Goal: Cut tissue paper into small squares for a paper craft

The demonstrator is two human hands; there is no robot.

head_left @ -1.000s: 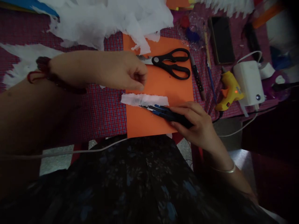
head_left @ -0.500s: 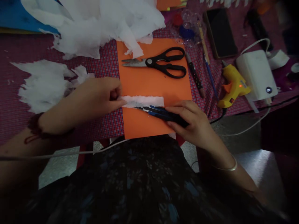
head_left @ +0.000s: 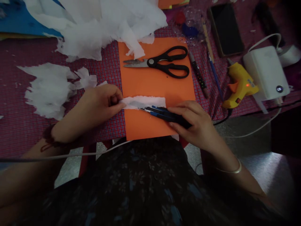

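A torn-edged white paper strip (head_left: 147, 101) lies across an orange sheet (head_left: 143, 130). My left hand (head_left: 103, 102) is closed at the strip's left end, thumb and fingertips pinching it. From the right, my right hand (head_left: 194, 124) is wrapped around a blue and black utility knife (head_left: 164, 114). The knife's tip points left and rests by the strip's lower edge; how far the blade is out is hard to make out. Scissors (head_left: 157, 62) with black handles lie slightly spread on the upper part of the sheet.
Crumpled white paper (head_left: 94, 28) is heaped at the back, with torn pieces (head_left: 49, 88) on the left. To the right are a marker (head_left: 198, 75), a paintbrush (head_left: 213, 69), a phone (head_left: 227, 29), a yellow glue gun (head_left: 242, 83) with its light on and a white box (head_left: 265, 72).
The camera view has shifted a little. My left forearm sits slightly further right, with the hand still pinching the strip. My right hand and the knife have barely moved on the sheet.
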